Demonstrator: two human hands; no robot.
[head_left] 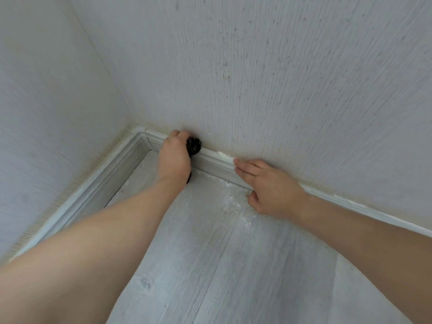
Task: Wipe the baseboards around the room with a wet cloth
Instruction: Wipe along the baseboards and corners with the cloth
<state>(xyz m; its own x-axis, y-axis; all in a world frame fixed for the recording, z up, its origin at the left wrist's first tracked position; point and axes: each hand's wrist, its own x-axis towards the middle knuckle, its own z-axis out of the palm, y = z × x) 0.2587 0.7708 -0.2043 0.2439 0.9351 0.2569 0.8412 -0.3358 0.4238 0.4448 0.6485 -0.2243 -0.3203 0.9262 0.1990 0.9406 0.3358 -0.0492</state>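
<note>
The baseboard runs along the foot of the textured wall into the room corner, and a dark cloth sits bunched against its top edge just right of that corner. The left hand grips the cloth with curled fingers, forearm extended toward the corner. The right hand rests flat farther right, fingers straight and pressed together, fingertips touching the baseboard above the grey plank floor.
</note>
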